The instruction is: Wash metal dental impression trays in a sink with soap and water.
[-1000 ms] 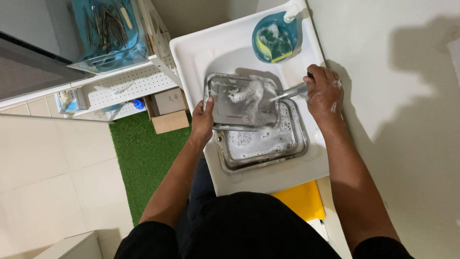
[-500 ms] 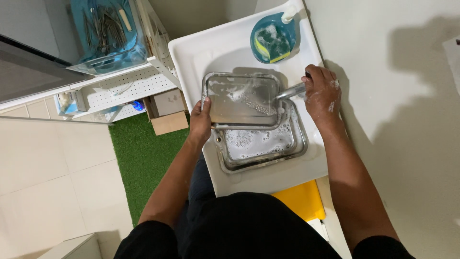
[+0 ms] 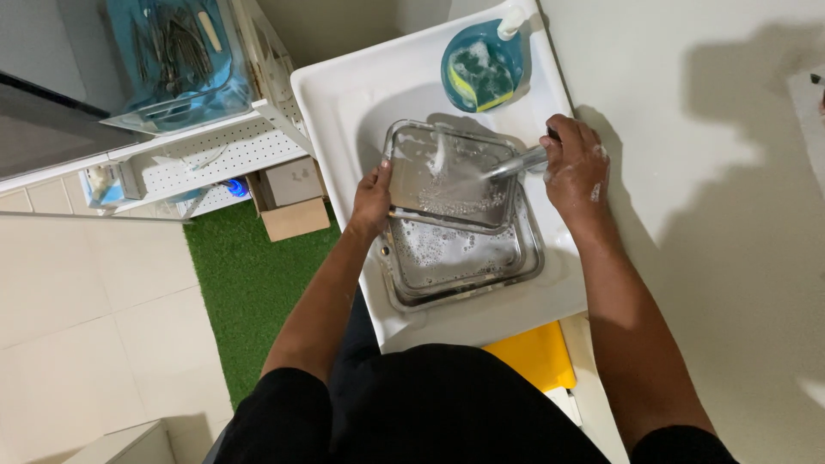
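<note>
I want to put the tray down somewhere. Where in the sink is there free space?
Bare sink floor lies behind the held metal tray, left of the blue bowl. The middle is crowded: a second soapy tray fills it, between left hand and right hand.

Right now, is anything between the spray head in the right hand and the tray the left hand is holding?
Nothing visible. The right hand holds the sprayer aimed at the upper tray, gripped at its edge by the left hand. Only water crosses the gap.
</note>
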